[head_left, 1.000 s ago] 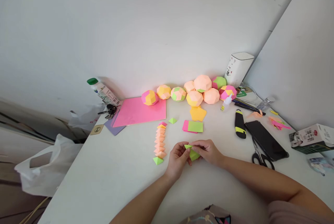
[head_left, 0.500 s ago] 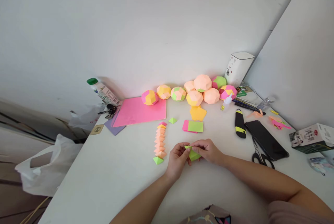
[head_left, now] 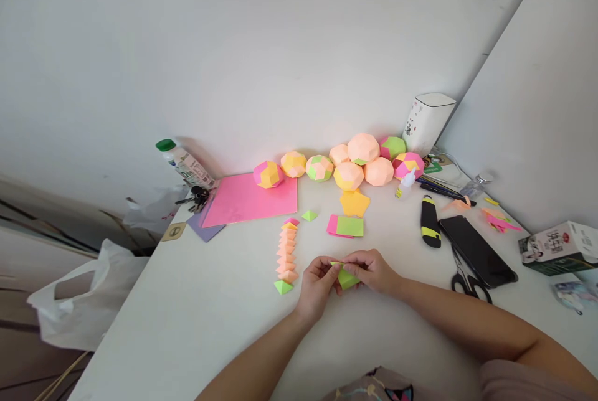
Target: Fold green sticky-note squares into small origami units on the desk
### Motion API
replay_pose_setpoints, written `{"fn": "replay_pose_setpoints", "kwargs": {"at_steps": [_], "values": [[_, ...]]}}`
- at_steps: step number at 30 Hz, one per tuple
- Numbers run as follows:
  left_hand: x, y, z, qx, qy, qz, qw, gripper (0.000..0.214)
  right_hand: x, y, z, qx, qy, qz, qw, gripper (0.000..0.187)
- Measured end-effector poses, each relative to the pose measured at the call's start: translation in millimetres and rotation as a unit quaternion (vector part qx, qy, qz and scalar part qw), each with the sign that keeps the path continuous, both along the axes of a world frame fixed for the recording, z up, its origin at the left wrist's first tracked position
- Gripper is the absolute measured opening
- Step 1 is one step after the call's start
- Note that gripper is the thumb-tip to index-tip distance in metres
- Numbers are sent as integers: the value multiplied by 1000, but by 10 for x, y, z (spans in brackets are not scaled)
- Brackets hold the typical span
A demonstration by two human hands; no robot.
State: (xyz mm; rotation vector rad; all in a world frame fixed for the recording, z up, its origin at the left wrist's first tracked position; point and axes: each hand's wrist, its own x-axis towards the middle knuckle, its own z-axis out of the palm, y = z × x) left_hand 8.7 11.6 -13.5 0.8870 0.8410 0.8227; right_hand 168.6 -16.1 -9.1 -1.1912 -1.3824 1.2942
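Note:
My left hand [head_left: 319,286] and my right hand [head_left: 371,270] meet over the white table [head_left: 196,320], both pinching a small folded green paper piece [head_left: 346,277] between the fingertips. Just left of my hands runs a row of folded orange paper units [head_left: 286,253], with a green folded unit [head_left: 283,287] at its near end. A small stack of pink and green square notes [head_left: 346,226] lies just beyond my hands, and a lone green unit [head_left: 309,216] sits further back.
Several paper polyhedron balls [head_left: 359,161] line the wall. A pink sheet [head_left: 250,198], keys [head_left: 196,197] and a bottle [head_left: 184,163] lie at back left. A black phone [head_left: 474,250], scissors [head_left: 467,279], a cutter [head_left: 430,223] and a carton [head_left: 555,246] are at right.
My fingers have shifted slightly on the green paper piece; nothing else has moved.

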Motion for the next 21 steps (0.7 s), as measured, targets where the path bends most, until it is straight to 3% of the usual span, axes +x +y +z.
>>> {"fn": "replay_pose_setpoints", "kwargs": {"at_steps": [15, 21], "values": [[-22, 17, -3, -9, -7, -3, 1000, 26, 6, 1, 4, 3, -11, 6, 1000, 29], [-9, 8, -6, -8, -5, 6, 1000, 25, 8, 10, -6, -29, 17, 4, 999, 28]]}}
